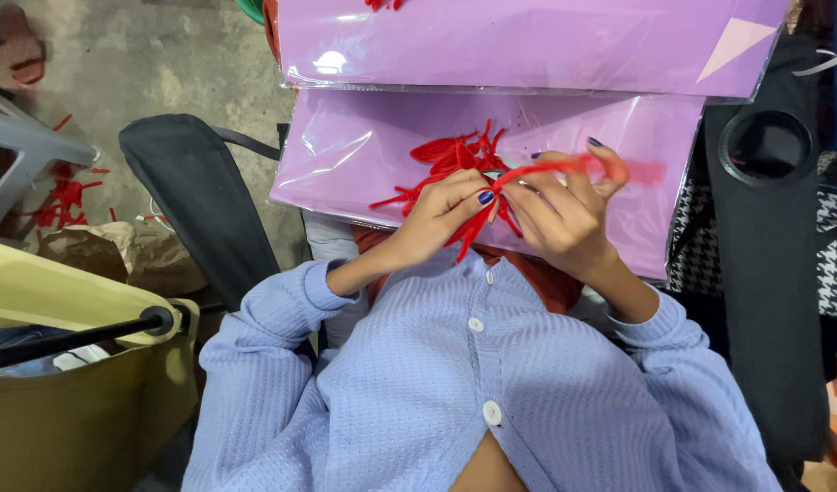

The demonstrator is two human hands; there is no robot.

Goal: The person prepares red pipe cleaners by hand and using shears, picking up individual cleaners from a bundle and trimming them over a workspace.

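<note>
Hands pinch thin red strips.

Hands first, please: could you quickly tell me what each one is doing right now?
Left hand: closed on the bunch of red strips.
Right hand: closed, pinching one red strip.

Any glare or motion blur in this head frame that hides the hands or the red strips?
Head view: glare patch on the upper purple sheet; the red strip at the right hand smears with motion blur; left hand and red pile stay sharp; lighting even.
</note>
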